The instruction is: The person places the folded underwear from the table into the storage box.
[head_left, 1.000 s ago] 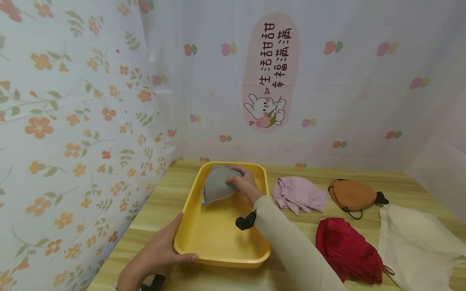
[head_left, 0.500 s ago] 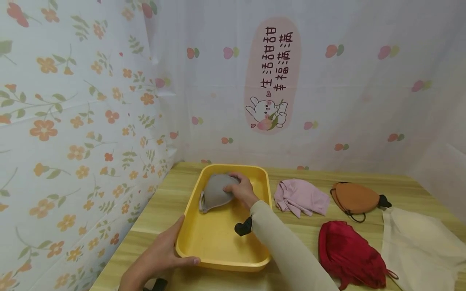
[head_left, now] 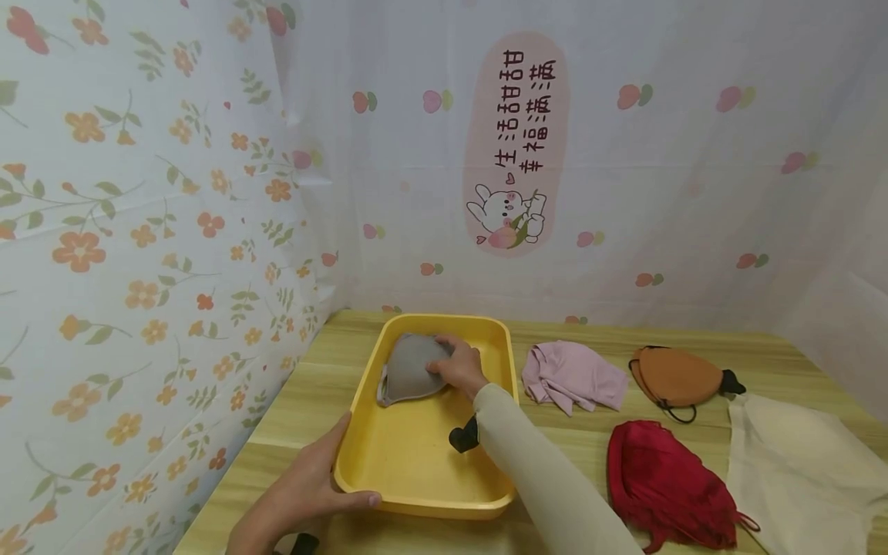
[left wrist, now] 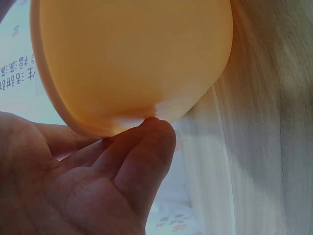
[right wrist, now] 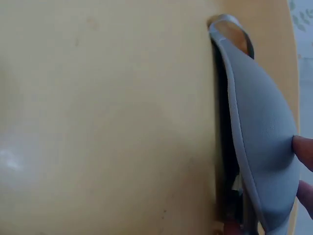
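Note:
Inside the yellow plastic tub (head_left: pixel 416 455), near its far left corner, lies a folded grey bra (head_left: pixel 409 366) with its cups nested and a strap loop at one end. My right hand (head_left: pixel 461 366) grips the bra at its right end. In the right wrist view, fingertips (right wrist: pixel 304 152) press the outside of the grey cup, whose edge stands close to the tub floor. My left hand (head_left: pixel 312 478) rests around the outside of the tub's near left corner, thumb along the front wall. The left wrist view shows its straight fingers (left wrist: pixel 146 161) touching the outer wall.
Right of the tub, a folded pink garment (head_left: pixel 572 376) and an orange bra (head_left: pixel 676 376) with black straps lie on the wood-grain table (head_left: pixel 277 439). Nearer are a red bra (head_left: pixel 666 486) and a cream garment (head_left: pixel 798 470). Printed curtains (head_left: pixel 416 177) stand behind and at the left.
My right hand has lowered the grey bra farther into the tub, and it now lies flatter on the floor. The left hand keeps its place at the corner.

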The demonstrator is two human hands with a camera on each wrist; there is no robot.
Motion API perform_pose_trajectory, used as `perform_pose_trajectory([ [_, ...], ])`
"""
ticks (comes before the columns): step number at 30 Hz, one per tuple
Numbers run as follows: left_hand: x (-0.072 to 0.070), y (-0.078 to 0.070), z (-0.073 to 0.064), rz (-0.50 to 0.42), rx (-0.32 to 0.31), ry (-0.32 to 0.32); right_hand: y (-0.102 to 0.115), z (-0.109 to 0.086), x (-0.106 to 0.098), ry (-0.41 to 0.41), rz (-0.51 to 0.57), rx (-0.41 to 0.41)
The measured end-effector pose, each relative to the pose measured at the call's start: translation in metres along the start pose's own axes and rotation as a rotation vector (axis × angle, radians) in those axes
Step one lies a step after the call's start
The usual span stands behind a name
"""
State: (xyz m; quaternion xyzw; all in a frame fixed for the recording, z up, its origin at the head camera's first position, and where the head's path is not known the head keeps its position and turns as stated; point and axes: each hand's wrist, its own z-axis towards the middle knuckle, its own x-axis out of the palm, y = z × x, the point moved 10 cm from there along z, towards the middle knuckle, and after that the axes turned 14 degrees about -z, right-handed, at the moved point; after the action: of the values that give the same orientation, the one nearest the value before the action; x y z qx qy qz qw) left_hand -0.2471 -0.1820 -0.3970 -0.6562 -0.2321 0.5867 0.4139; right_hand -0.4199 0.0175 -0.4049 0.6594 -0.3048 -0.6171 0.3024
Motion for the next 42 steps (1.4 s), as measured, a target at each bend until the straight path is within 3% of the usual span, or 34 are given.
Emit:
perform_pose_trajectory([
  [7, -0.002, 0.0, -0.002, 0.042, 0.015, -0.007, -0.001, -0.002, 0.001, 0.013, -0.176, -0.012],
  [11, -0.001, -0.001, 0.0, 0.041, 0.03, -0.002, -0.001, -0.004, -0.002, 0.006, -0.215, -0.009],
  [27, -0.001, -0.002, -0.001, 0.032, -0.012, -0.008, 0.003, -0.004, -0.013, 0.0, -0.25, -0.006],
  [33, 0.0, -0.003, 0.0, 0.043, 0.003, -0.003, 0.011, -0.005, -0.023, 0.007, -0.193, -0.026],
  [42, 0.0, -0.002, -0.001, 0.072, 0.02, -0.004, 0.019, 0.002, -0.054, 0.006, -0.191, -0.108],
])
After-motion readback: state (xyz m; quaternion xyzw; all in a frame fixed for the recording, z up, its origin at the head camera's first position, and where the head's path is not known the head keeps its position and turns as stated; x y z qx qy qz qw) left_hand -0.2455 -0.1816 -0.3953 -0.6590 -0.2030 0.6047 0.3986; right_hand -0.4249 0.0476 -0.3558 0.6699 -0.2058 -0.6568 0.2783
